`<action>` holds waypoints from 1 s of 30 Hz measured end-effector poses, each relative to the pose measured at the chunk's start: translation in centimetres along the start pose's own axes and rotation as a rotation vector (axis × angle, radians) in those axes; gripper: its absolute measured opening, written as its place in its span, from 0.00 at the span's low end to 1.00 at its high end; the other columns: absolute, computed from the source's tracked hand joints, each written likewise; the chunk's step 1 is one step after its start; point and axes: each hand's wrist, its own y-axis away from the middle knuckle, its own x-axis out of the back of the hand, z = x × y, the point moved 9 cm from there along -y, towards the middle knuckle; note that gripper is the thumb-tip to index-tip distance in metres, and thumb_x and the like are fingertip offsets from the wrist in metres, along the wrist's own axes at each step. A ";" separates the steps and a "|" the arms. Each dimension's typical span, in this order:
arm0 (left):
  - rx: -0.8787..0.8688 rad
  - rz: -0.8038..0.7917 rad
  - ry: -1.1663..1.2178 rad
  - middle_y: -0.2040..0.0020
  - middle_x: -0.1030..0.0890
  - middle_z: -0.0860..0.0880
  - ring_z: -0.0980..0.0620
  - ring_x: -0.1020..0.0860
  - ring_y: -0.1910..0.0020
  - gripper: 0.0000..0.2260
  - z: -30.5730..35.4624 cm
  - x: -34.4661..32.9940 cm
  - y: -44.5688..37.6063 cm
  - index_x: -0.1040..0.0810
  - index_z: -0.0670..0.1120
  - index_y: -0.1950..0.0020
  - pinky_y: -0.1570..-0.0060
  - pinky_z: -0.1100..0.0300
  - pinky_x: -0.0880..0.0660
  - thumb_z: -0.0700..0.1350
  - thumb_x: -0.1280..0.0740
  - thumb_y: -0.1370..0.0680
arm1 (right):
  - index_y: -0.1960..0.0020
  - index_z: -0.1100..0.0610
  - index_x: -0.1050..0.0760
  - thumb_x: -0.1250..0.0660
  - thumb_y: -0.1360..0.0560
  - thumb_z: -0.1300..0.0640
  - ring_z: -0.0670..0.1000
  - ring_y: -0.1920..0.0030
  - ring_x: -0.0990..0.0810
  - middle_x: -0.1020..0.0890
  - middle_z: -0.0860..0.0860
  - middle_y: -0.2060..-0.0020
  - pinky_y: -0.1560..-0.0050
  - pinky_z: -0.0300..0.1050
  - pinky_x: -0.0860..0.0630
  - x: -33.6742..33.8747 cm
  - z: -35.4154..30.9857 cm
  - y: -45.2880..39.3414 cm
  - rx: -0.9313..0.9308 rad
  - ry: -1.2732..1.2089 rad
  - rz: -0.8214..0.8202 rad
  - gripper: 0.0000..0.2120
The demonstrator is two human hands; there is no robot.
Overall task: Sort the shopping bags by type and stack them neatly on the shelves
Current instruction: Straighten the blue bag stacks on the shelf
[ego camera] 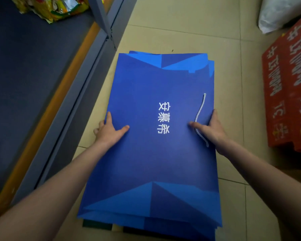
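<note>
Two hands on one stack of flat blue shopping bags, lying on the tiled floor pretty much dead centre, running from 12 down to 6 o'clock. Top bag has white characters printed down the middle, and lighter blue triangle patterns at both ends. The edges of the bags underneath peek out at the near end and the far right corner, so the pile isn't perfectly squared up.

Left hand grips the stack's left edge at about 9 o'clock: thumb lying flat on top, the other fingers curled under the edge. Right hand does the same at 3 o'clock, thumb on top, rest wrapped around the side. A white rope handle lies on the top bag and runs under the right thumb.

At 9 to 11 o'clock there's a low grey shelf with an orange-brown trim strip, and a crumpled yellow packet sits on it near the far end. At 2 to 3 o'clock, a pile of red bags with white lettering lies on the floor, well apart from the blue ones. Behind that, a white sack.
</note>
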 end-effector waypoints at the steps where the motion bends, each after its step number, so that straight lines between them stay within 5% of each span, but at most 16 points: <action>1: 0.020 -0.017 -0.025 0.25 0.44 0.43 0.37 0.43 0.29 0.39 -0.3 -0.3 0.7 0.54 0.53 0.23 0.31 0.48 0.43 0.60 0.35 0.26 | 0.32 0.43 0.43 0.25 0.44 0.38 0.53 0.42 0.23 0.27 0.47 0.38 0.43 0.56 0.24 -0.1 0.1 0.1 0.004 0.010 -0.007 0.46; 8: 0.038 -0.031 0.096 0.29 0.40 0.43 0.40 0.34 0.32 0.43 -0.6 0.3 2.2 0.52 0.54 0.23 0.32 0.51 0.36 0.61 0.31 0.29 | 0.27 0.38 0.49 0.23 0.39 0.44 0.54 0.40 0.25 0.31 0.48 0.34 0.42 0.58 0.24 0.3 1.9 2.6 0.055 -0.096 0.002 0.49; 15: -0.013 0.049 0.045 0.28 0.44 0.42 0.37 0.38 0.31 0.44 3.2 2.0 5.8 0.53 0.54 0.23 0.33 0.43 0.37 0.67 0.34 0.31 | 0.30 0.40 0.39 0.22 0.37 0.48 0.51 0.41 0.23 0.26 0.44 0.37 0.41 0.57 0.24 4.5 0.0 6.1 0.186 -0.197 0.112 0.41; 21: -0.190 0.145 0.105 0.25 0.47 0.42 0.41 0.40 0.28 0.37 9.0 9.2 10.2 0.52 0.49 0.23 0.32 0.53 0.39 0.58 0.37 0.24 | 0.31 0.46 0.34 0.26 0.31 0.58 0.47 0.48 0.20 0.22 0.44 0.40 0.45 0.51 0.22 8.2 -7.7 8.8 0.327 -0.242 0.095 0.32; 26: -0.210 0.221 0.237 0.23 0.46 0.46 0.47 0.41 0.27 0.37 6.1 17.6 11.8 0.49 0.44 0.23 0.33 0.57 0.40 0.58 0.36 0.25 | 0.34 0.46 0.32 0.28 0.29 0.60 0.41 0.55 0.18 0.20 0.45 0.43 0.61 0.40 0.19 4.0 -15.0 11.4 0.405 -0.228 -0.082 0.27; 30: -0.163 0.313 0.275 0.25 0.41 0.47 0.48 0.37 0.28 0.44 0.0 23.8 11.2 0.45 0.44 0.24 0.31 0.55 0.38 0.65 0.32 0.32 | 0.31 0.47 0.36 0.25 0.31 0.58 0.47 0.47 0.19 0.21 0.43 0.41 0.51 0.49 0.21 -3.2 -19.2 13.2 0.445 -0.218 -0.203 0.33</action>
